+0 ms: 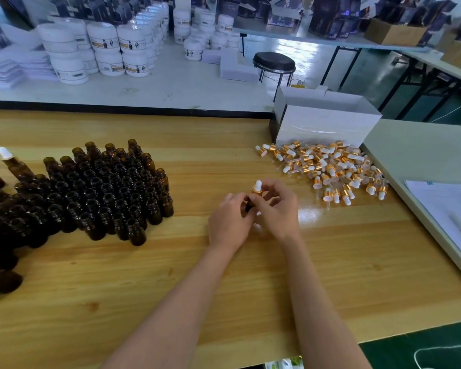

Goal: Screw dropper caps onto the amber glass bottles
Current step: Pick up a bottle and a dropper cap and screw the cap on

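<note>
Amber glass is nearly hidden in my grip: my left hand (230, 218) is closed around the little bottle (249, 205) I'm working on, holding it over the wooden table (224, 145), while my right hand (276, 206) pinches the gold collar of the dropper cap (257, 188), its white bulb poking up between my fingers. I judge I'm partway through threading it on — how far, I can't tell from here. To do this well I should keep the bottle upright and steady, let the collar sit square on the neck, and turn with the fingertips until it stops, no harder; glass threads cross easily. The open bottles (104, 190) stand packed together to my left, the loose dropper caps (330, 169) heaped to my right beside a white box (328, 123) — both within easy reach.
</note>
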